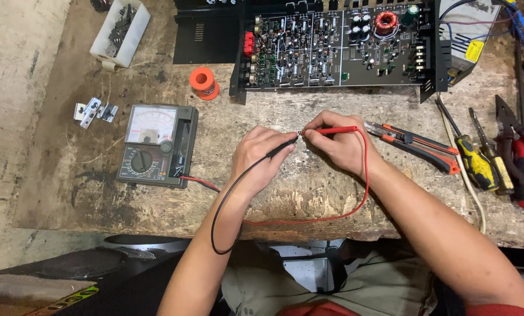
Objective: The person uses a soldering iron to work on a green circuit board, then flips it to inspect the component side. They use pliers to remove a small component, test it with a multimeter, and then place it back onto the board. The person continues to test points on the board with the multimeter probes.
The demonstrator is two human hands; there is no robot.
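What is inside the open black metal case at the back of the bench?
Inside the black case lies a circuit board with a red copper coil and many small parts. Underneath the board cannot be seen.

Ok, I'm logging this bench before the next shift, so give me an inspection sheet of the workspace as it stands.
Surface: worn, stained wooden bench.
Job's things: black probe in left hand, red probe in right hand, tips meeting on a tiny part too small to identify; analog multimeter at left.
Clutter: orange solder spool, white parts tray, metal brackets, utility knife, screwdrivers, red-handled pliers.
Grippers: both hands pinch their probes.
Cables: red lead and black lead loop over the bench edge.
Surroundings: open amplifier circuit board behind.
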